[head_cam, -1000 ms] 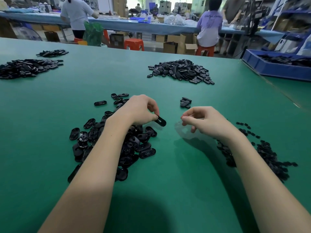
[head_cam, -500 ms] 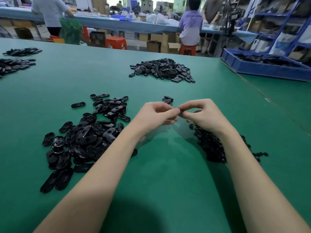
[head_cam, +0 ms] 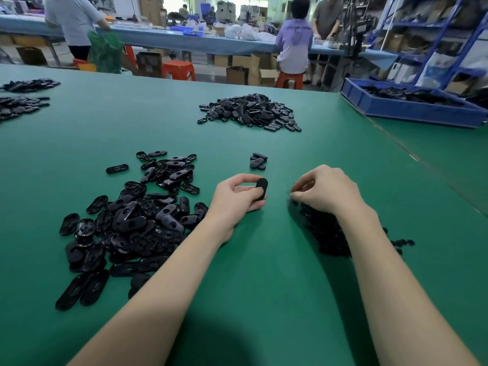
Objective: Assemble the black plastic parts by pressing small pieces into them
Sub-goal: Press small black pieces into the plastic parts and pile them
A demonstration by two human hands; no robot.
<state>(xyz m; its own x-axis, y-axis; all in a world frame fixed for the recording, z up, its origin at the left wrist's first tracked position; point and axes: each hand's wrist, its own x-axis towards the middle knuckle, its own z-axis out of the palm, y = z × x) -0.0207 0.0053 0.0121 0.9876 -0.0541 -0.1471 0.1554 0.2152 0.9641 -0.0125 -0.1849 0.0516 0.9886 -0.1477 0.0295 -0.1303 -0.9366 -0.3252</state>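
— What's nearest, low in the frame?

— Two bare forearms reach up from the bottom edge over a green tabletop (head_cam: 264, 286). At centre, the left hand (head_cam: 235, 199) pinches an oval black part (head_cam: 261, 188) between thumb and curled fingers (head_cam: 245, 178), holding it tilted just above the tabletop.

— And the other hand?

— The right hand (head_cam: 327, 190), right of centre, has its fingers curled downward at the near edge of a heap of small pieces (head_cam: 327, 233). Whether they pinch one, I cannot tell.

— Where are the other parts?

— A loose pile of oval shells (head_cam: 132, 223) spreads at centre left, beside the left forearm. A little cluster (head_cam: 258, 161) lies just above the hands. Farther up, a rounded mound (head_cam: 250, 110) sits at upper centre, more piles (head_cam: 21, 101) at the far left edge, and a blue tray (head_cam: 412, 108) of parts at upper right.
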